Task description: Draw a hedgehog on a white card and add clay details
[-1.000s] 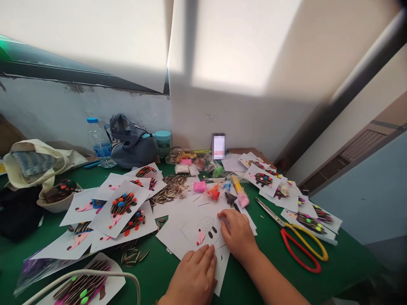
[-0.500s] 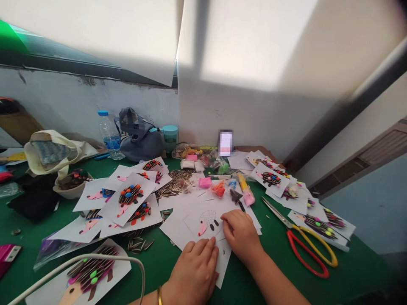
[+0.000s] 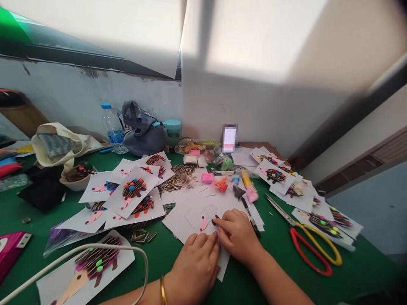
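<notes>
A sheet of white paper bears a hedgehog drawing with a dotted round body and a pink clay face with a red nose. My left hand lies flat across the lower part of the sheet, fingers stretched out. The index finger of my right hand reaches to a dark oval clay foot below the drawn body and touches it; the other fingers are curled. A black pen lies beyond the right hand. My right fingertips partly cover the dark foot pieces.
Scissors lie at the right, blades half open. Finished hedgehog pictures overlap at left, and more at right. Sunflower seeds and bagged clay sit behind the paper. A white cable arches at front left.
My right hand has moved left, its index finger now on the dark foot, uncovering more of the pen. The left hand stays flat on the paper. The view has shifted slightly.
</notes>
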A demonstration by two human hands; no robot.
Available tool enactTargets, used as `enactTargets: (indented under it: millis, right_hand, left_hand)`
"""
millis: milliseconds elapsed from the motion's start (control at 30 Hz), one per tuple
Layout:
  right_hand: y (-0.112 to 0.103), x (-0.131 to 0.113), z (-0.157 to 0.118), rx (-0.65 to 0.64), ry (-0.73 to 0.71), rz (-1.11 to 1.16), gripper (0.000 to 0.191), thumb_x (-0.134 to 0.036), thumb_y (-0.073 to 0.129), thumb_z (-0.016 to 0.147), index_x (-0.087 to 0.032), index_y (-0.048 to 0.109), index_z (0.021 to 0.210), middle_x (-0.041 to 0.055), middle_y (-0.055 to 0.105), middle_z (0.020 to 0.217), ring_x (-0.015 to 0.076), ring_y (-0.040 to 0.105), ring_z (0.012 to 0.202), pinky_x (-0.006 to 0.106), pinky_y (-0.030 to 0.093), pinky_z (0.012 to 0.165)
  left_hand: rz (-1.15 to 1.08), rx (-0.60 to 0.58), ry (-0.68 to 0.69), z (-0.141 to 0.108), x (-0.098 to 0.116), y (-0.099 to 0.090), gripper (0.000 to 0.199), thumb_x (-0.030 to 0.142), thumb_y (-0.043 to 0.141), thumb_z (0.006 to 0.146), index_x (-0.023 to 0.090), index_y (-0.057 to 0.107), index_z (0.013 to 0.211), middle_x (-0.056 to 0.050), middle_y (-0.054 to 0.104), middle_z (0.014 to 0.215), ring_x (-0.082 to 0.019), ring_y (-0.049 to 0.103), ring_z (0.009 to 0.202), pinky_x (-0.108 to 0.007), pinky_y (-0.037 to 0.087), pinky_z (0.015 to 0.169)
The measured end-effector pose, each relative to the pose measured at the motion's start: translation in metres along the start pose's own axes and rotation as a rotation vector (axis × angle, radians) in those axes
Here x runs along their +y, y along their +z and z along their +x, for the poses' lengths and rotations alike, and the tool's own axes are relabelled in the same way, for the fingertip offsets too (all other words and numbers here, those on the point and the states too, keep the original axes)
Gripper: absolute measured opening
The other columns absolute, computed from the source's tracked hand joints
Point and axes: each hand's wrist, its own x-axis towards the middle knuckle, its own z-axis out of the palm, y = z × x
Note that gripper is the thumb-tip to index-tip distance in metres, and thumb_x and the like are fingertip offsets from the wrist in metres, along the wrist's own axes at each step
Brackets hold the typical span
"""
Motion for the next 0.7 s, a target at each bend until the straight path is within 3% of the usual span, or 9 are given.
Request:
enactTargets:
  millis: [467,700]
  right_hand:
    - [-0.0005,-0.0008,0.0006,0.003,-0.02,0.023,0.027,-0.016,0.055,0.084,-0.025,0.072,0.103,0.004,0.062,0.082,0.019,0.052,0.081,0.036,0.036,0.079]
    - [-0.0028,-0.0003,0.0002,-0.007,-0.056,0.006,0.022,-0.015,0.056,0.083,-0.024,0.074,0.091,0.0027,0.061,0.076,0.0175,0.053,0.078,0.034,0.037,0.078]
  left_hand:
    - [-0.004,0.0,-0.01,0.0002,0.0001,0.0005,0.041,0.036,0.055,0.089,0.016,0.056,0.125,-0.009,0.06,0.125,-0.024,0.052,0.1,-0.038,0.039,0.089]
    - [0.001,0.004,-0.003,0.0008,-0.0004,-0.0002,0.039,0.036,0.056,0.088,0.017,0.058,0.123,-0.01,0.06,0.125,-0.023,0.053,0.099,-0.037,0.04,0.088]
